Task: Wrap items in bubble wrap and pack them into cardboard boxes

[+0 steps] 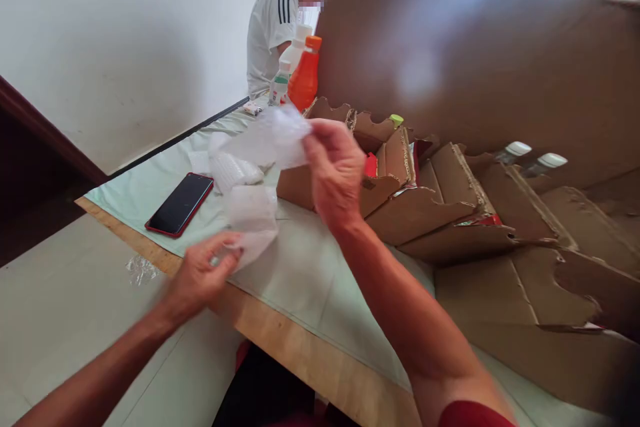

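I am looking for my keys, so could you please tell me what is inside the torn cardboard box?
Inside the torn cardboard box, red packaging and a green cap show; its flaps cover everything deeper.

phone (180, 205) on table (300, 280) left | boxes (450, 207) right | bottles (300, 73) behind

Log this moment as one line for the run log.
left hand: pinching plastic bag | right hand: pinching second bag | phone on table

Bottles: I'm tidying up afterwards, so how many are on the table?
5 visible. An orange bottle, a tall white one and a small green-labelled one stand together at the far end. Two white caps poke above the cardboard boxes; more may be hidden.
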